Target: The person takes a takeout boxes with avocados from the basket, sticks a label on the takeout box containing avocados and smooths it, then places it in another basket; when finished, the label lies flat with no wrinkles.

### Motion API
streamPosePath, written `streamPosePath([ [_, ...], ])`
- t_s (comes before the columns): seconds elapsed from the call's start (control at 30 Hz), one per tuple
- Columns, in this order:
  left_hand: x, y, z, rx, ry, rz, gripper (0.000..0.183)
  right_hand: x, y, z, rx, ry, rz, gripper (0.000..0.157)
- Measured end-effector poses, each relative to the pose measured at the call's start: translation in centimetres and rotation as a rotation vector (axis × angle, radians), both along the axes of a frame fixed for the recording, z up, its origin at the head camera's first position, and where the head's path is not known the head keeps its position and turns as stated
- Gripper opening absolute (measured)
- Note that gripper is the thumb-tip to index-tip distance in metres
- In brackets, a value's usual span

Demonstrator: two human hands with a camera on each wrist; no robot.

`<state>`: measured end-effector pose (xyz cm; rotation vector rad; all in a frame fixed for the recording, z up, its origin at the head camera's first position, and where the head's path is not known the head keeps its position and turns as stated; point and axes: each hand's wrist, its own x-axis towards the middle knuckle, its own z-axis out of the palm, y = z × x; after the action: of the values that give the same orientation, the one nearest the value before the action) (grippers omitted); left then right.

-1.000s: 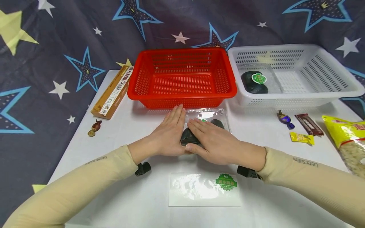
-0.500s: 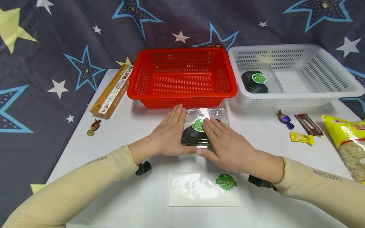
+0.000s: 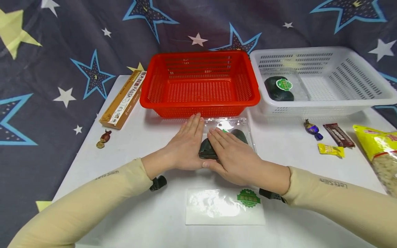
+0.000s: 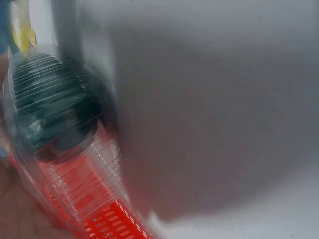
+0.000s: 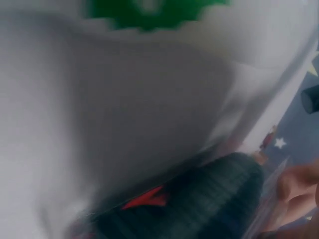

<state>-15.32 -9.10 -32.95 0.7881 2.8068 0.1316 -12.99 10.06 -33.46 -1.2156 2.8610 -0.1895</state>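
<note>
A clear plastic clamshell box (image 3: 229,122) lies on the white table in front of the red basket. Dark green rounded items (image 3: 239,135) show through it, their exact kind unclear. My left hand (image 3: 186,148) lies along the box's left side, fingers straight. Flat across the top, my right hand (image 3: 234,156) rests on the lid with straight fingers and covers most of its green sticker (image 3: 224,130). Both thumbs meet near the box's front edge. In the left wrist view the ribbed box wall (image 4: 47,94) is seen close up.
A red basket (image 3: 198,107) and a white basket (image 3: 325,103), holding a similar stickered box (image 3: 299,86), stand behind. A sticker sheet (image 3: 214,203) lies in front. Left are a pasta box (image 3: 121,103) and wrapped candy (image 3: 104,137); right, several sweets (image 3: 331,150) and a yellow bag (image 3: 376,144).
My right hand slid right, baring the lid's green sticker half a second ago, and is now back left over it. The left hand has stayed against the box's side.
</note>
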Motion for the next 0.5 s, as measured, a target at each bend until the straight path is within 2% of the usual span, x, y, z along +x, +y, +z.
streamPosePath([
  [0.17,0.1,0.3,0.1,-0.008,0.010,0.015,0.124,0.3,1.7,0.2,0.003,0.032,-0.008,0.082],
  [0.33,0.1,0.3,0.0,0.012,0.012,0.024,0.125,0.4,3.2,0.6,0.010,0.010,-0.039,0.083],
  [0.5,0.1,0.2,-0.1,0.025,0.005,0.031,0.125,-1.0,3.9,0.9,-0.049,0.002,-0.006,0.076],
])
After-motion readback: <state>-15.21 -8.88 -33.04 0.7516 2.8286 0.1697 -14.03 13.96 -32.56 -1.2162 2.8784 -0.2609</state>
